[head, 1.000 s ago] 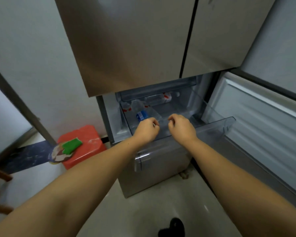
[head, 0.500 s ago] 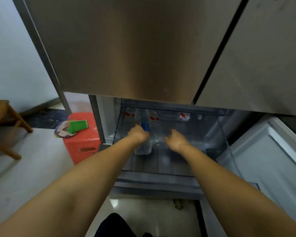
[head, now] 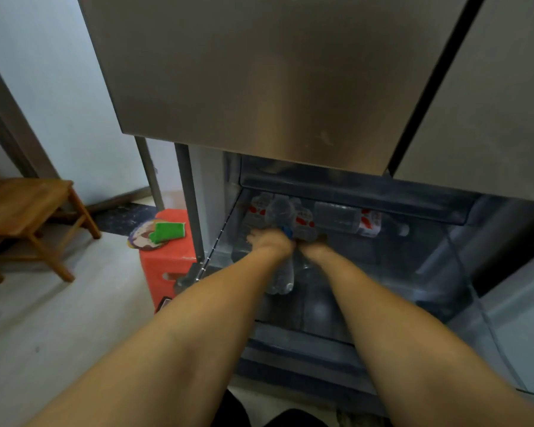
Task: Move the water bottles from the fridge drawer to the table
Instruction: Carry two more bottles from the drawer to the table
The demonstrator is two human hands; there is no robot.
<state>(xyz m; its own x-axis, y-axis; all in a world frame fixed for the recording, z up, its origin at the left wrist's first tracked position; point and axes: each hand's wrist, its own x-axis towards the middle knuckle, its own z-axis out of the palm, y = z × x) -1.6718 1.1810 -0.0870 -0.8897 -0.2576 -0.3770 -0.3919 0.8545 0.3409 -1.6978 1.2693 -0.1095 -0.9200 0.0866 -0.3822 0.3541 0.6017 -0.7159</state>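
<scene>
Several clear water bottles lie in the open fridge drawer [head: 438,266]. Red-labelled ones [head: 366,220] are piled along the back. My left hand [head: 270,241] reaches into the drawer's left side and grips a bottle with a blue label [head: 282,277], whose body points back toward me. My right hand [head: 313,249] is just to its right, down among the bottles, touching a red-labelled bottle [head: 304,224]. Its fingers are hidden, so I cannot tell its grip.
The closed steel upper fridge doors [head: 259,87] hang right above the drawer. A red plastic stool [head: 167,266] with a green cloth [head: 168,231] stands left of the fridge. A wooden chair [head: 22,204] is further left. The lower fridge door stands open at the right.
I have leaned in over the drawer. Both hands went from the drawer's front rim deep inside to the bottles, and the left hand has closed round the blue-labelled bottle.
</scene>
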